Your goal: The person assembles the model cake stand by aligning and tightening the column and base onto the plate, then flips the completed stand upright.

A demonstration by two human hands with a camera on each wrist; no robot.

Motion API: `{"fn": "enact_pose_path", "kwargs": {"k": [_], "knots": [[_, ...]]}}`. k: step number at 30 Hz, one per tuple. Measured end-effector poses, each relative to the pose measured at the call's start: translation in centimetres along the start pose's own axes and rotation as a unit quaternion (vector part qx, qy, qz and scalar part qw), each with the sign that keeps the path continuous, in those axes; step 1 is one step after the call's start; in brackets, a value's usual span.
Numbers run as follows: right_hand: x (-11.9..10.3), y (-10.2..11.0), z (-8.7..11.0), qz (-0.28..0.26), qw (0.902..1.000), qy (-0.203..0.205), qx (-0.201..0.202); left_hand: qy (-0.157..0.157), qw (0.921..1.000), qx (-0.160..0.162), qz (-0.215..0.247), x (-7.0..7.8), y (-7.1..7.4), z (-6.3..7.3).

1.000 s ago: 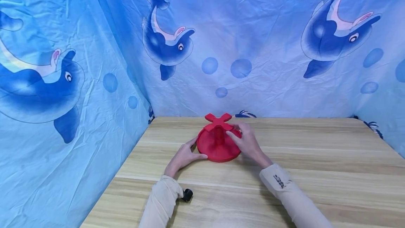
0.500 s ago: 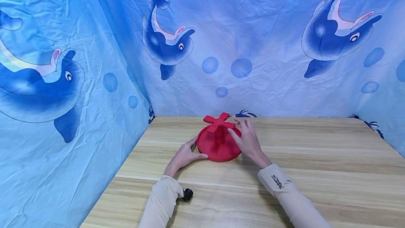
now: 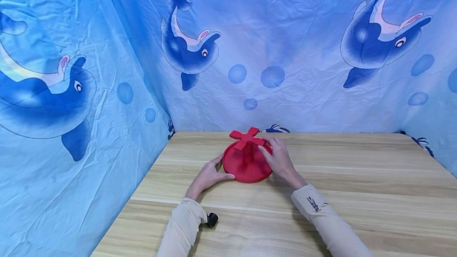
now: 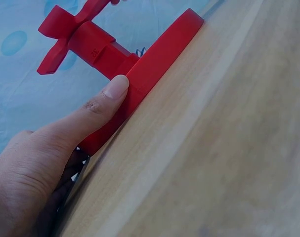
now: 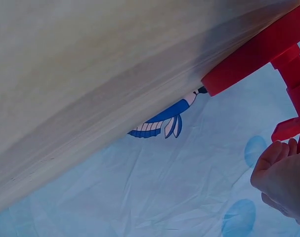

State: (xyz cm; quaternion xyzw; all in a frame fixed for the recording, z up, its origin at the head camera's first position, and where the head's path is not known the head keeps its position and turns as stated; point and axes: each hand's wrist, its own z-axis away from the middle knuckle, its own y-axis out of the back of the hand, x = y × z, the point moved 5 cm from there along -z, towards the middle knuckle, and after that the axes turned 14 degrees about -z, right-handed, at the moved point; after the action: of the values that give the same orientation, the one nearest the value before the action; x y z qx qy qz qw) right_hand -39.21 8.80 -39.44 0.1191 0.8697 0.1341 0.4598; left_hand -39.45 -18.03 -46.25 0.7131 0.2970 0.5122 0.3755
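Note:
A red round base (image 3: 246, 174) with a raised rim stands on the table, and a stepped post (image 4: 98, 49) rises from its middle. On the post sits a red cross-shaped handle (image 3: 247, 138) with blunt arms. My left hand (image 3: 208, 175) grips the base at its near left side, thumb (image 4: 103, 101) over the rim and the other fingers around the far side. My right hand (image 3: 280, 160) pinches the right arm of the cross between thumb and curled fingers. In the right wrist view its fingertips (image 5: 283, 146) lie right at that arm.
The wooden table (image 3: 357, 185) reaches back to a blue cloth wall (image 3: 307, 102) printed with dolphins. Another such cloth (image 3: 118, 138) runs along the left edge. A small black device (image 3: 212, 220) sits at the left sleeve's cuff.
The cross has turned on its post. Half a second ago the right fingers were spread off it; now they are back at its right arm. The left hand and base have stayed put.

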Motion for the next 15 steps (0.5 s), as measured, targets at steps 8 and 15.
{"fn": "enact_pose_path", "kwargs": {"k": [8, 15], "knots": [[-0.8, -0.3, 1.0, -0.029, 0.9987, 0.041, -0.002, -0.008, 1.0000, 0.004, 0.000, 0.1, 0.0, -0.1], [-1.0, 0.1, 1.1, 0.005, 0.9988, 0.034, 0.035, -0.004, 1.0000, 0.001, 0.006, 0.1, 0.0, 0.0]]}}
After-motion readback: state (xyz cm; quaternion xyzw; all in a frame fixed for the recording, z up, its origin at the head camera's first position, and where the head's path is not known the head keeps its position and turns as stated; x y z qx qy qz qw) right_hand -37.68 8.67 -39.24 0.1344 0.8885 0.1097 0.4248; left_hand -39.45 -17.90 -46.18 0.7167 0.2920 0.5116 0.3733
